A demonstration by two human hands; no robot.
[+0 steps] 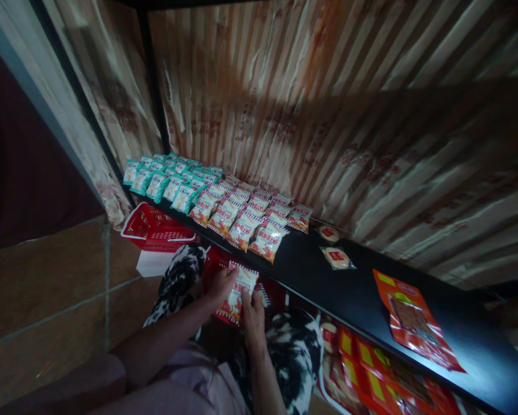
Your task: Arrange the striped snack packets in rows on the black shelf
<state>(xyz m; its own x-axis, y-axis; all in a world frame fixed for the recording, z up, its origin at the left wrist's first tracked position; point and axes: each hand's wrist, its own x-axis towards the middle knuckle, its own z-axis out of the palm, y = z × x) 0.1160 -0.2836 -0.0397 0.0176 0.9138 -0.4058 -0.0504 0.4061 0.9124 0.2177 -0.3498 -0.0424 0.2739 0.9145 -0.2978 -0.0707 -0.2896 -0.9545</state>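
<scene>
Between my two hands is a snack bag (241,283) with a striped top edge, white above and orange below. My left hand (222,286) grips its left side, thumb on the front. My right hand (253,311) holds the lower right side, its thumb also across the front. Beneath the bag, a red basket (212,263) sits between my knees, partly hidden, with another striped packet (263,295) in it. Just beyond, matching snack bags (267,239) stand in rows on the black shelf (300,282).
Green snack packets (157,185) fill the shelf's left end. To the right lie two small clear-wrapped packets (337,257) and a large orange-red bag (415,320). An empty-looking red basket (157,225) rests on a white box (150,264). Orange-red bags (371,369) fill a low basket at right.
</scene>
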